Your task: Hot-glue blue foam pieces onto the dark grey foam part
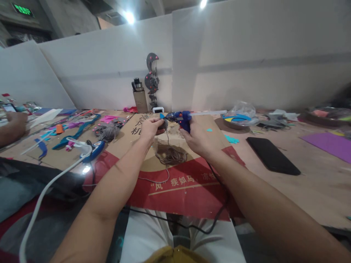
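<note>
My right hand (197, 137) is wrapped round a blue hot glue gun (184, 118), its nozzle pointing left and a clear glue stick (208, 113) running out of its back. Close to the nozzle, my left hand (150, 128) pinches a small grey yarn-wrapped piece (163, 125) with a blue tip (161, 115). A strand of yarn runs down from that piece to a loose grey-brown yarn heap (171, 153). The heap lies on a red and tan cardboard sheet (186, 199) in front of me. A black cord passes under my right forearm.
Left of the cardboard lie a grey yarn ball (106, 131), a blue power strip (93, 150) and craft scraps. A bottle (140, 98) stands by the white partition. At right are a black phone (272, 155), a bowl (237, 122) and a purple sheet (329, 144). Another person's hand (13, 126) shows far left.
</note>
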{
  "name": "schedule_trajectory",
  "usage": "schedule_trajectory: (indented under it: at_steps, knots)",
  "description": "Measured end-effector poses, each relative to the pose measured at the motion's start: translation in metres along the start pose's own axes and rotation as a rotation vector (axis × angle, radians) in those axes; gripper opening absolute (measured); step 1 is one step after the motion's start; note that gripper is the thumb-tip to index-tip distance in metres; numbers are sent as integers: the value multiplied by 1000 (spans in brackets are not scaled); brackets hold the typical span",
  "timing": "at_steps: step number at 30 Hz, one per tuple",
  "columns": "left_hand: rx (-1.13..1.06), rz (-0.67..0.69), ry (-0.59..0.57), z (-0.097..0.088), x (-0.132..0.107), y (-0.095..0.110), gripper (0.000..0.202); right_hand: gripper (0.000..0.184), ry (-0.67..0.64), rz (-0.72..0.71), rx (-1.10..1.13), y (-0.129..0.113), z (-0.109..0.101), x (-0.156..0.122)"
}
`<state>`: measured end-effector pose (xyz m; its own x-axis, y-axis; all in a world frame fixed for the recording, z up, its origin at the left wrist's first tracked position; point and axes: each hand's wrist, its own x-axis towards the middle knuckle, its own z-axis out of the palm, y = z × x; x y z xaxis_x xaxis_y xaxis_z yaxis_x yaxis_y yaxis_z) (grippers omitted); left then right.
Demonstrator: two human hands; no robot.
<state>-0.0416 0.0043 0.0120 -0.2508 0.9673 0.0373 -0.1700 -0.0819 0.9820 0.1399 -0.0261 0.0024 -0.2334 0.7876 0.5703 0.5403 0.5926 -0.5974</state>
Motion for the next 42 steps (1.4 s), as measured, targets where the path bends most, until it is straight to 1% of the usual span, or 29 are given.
schedule_trajectory:
  at_steps: [6, 12, 13, 15, 17, 19, 21, 23, 24, 25, 27, 29, 31, 33, 35, 36, 37, 39, 41, 42]
  knots:
    - [-22, 8, -5, -1, 0, 0, 8, 37, 29, 6, 10, 5, 3, 2]
    - [-37, 26, 3, -2, 1, 4, 8, 33, 96, 53, 62, 22, 9, 6]
    - [-41, 25, 5, -2, 1, 4, 8, 31, 104, 95, 86, 25, 9, 7]
    - [-52, 17, 13, -2, 2, 2, 8, 25, 91, 247, 144, 29, 8, 9]
    - [-65, 18, -4, -1, 2, 0, 8, 20, 46, 431, 194, 32, 6, 12]
    - [-70, 17, -42, 1, 1, -3, 10, 18, -6, 567, 186, 35, 2, 14]
    - [-66, 10, -68, 2, -1, -4, 9, 16, -61, 629, 72, 41, -1, 16]
    - [-50, -1, -69, 4, -3, -4, 7, 16, -132, 631, -136, 49, -5, 14]
    - [-38, 1, -66, 5, -4, -4, 7, 18, -145, 614, -256, 53, -7, 13]
    - [-25, 13, -62, 6, -4, -4, 7, 23, -139, 589, -375, 56, -9, 11]
    - [15, 65, -48, 6, -4, -4, 8, 31, -68, 530, -559, 57, -15, 8]
    - [82, 149, -32, 7, -4, -6, 9, 30, 30, 442, -604, 50, -17, 7]
    - [180, 249, -24, 7, -5, -7, 11, 21, 91, 325, -465, 37, -13, 7]
    - [299, 359, -28, 9, -9, -8, 12, 17, 115, 221, -162, 22, -1, 9]
    - [422, 472, -40, 12, -15, -7, 10, 25, 106, 208, 180, 9, 15, 9]
    - [474, 523, -40, 13, -19, -7, 8, 31, 110, 235, 338, 3, 23, 9]
    - [511, 566, -43, 15, -22, -6, 8, 37, 113, 267, 450, 0, 30, 9]
    - [509, 576, -48, 17, -26, -5, 8, 44, 124, 335, 596, -4, 39, 9]
    - [437, 510, -58, 18, -28, -5, 7, 44, 122, 399, 652, -3, 41, 8]
    - [387, 461, -67, 19, -28, -6, 8, 40, 121, 413, 647, -3, 40, 8]
